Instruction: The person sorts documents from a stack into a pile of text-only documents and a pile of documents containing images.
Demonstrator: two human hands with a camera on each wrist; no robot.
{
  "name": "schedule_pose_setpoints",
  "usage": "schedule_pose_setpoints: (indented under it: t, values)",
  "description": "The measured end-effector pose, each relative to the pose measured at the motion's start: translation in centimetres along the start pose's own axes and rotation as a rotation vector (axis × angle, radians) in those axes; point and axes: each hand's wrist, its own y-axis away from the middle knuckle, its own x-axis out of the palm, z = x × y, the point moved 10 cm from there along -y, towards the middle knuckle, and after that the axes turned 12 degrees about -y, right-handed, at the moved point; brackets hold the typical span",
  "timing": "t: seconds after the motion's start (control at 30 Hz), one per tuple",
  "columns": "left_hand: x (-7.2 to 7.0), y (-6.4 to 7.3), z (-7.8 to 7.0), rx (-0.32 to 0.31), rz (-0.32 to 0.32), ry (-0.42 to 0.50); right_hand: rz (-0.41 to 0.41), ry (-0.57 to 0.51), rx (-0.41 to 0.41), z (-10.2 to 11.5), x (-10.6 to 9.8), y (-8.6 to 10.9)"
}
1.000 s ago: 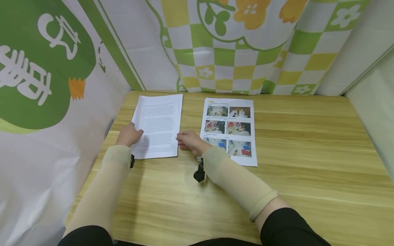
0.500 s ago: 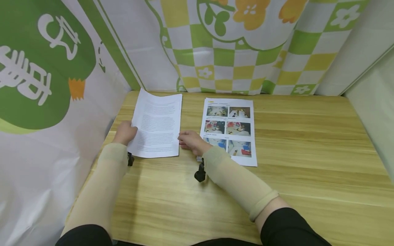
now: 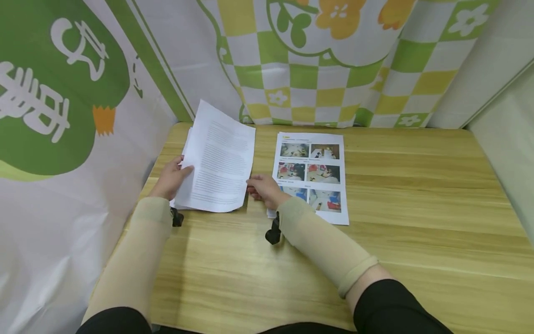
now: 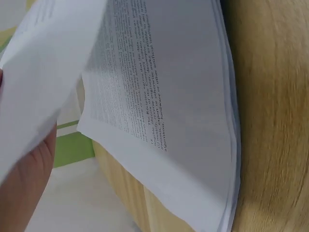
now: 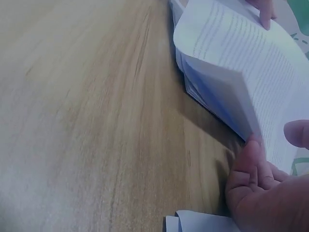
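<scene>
A printed sheet of paper (image 3: 223, 162) is lifted off a paper stack (image 4: 193, 87) on the left of the table, its far left corner raised highest. My left hand (image 3: 168, 178) holds the sheet's left edge, thumb on top and fingers underneath. At the right edge, my right hand (image 3: 265, 189) pinches the sheet; in the right wrist view its curled fingers (image 5: 248, 169) lie under the bowed edge and the thumb is above the printed face. Beneath, the left wrist view shows another text page on the stack.
A second pile of papers (image 3: 310, 178), topped by a page with colour photos, lies just right of my right hand, partly under that forearm. The wooden table (image 3: 417, 195) meets a patterned curtain (image 3: 304, 79) at the back and a white cloth wall (image 3: 54, 222) at left.
The top sheet has risen off the stack, tilting up at its far left and shifting slightly right. My left hand has moved a little left and away from me; my right hand slightly right.
</scene>
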Motion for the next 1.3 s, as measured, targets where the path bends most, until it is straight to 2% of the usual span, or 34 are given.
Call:
schedule_pose_setpoints:
  t: [0.1, 0.17, 0.3, 0.4, 0.5, 0.6, 0.67, 0.77, 0.9, 1.07, 1.2, 1.3]
  values:
    - [0.7, -0.1, 0.1, -0.019, 0.042, 0.043, -0.010, -0.021, 0.000, 0.1, -0.4, 0.0]
    - [1.4, 0.0, 0.5, -0.050, 0.098, 0.044, -0.008, -0.010, 0.001, 0.1, -0.6, 0.1]
    - [2.6, 0.5, 1.9, -0.147, 0.231, 0.050, -0.007, 0.044, -0.016, 0.1, -0.8, 0.1]
    - [2.5, 0.8, 3.1, -0.198, 0.272, 0.063, -0.027, 0.119, -0.060, 0.4, -0.7, 0.1]
    - [2.2, 0.5, 3.4, -0.182, 0.255, 0.026, -0.076, 0.253, -0.113, 0.9, -1.0, 0.0]
    - [1.9, 0.1, 3.5, -0.155, 0.209, -0.042, -0.104, 0.369, -0.145, 1.3, -1.4, 0.0]
    - [1.8, -0.1, 3.6, -0.149, 0.183, -0.065, -0.108, 0.406, -0.158, 1.5, -1.7, 0.0]
    - [2.0, -0.2, 3.8, -0.157, 0.163, -0.052, -0.122, 0.442, -0.167, 1.8, -2.4, 0.1]
    - [2.2, -0.4, 4.3, -0.183, 0.134, 0.002, -0.131, 0.450, -0.138, 1.9, -3.1, 0.3]
    - [2.1, -0.5, 4.6, -0.220, 0.112, 0.008, -0.144, 0.448, -0.109, 1.9, -3.3, 0.5]
    - [2.5, -0.7, 4.1, -0.188, 0.119, -0.060, -0.138, 0.432, -0.136, 2.0, -3.2, 0.6]
    - [2.3, -0.8, 3.5, -0.149, 0.065, -0.149, -0.144, 0.415, -0.158, 2.2, -3.2, 0.6]
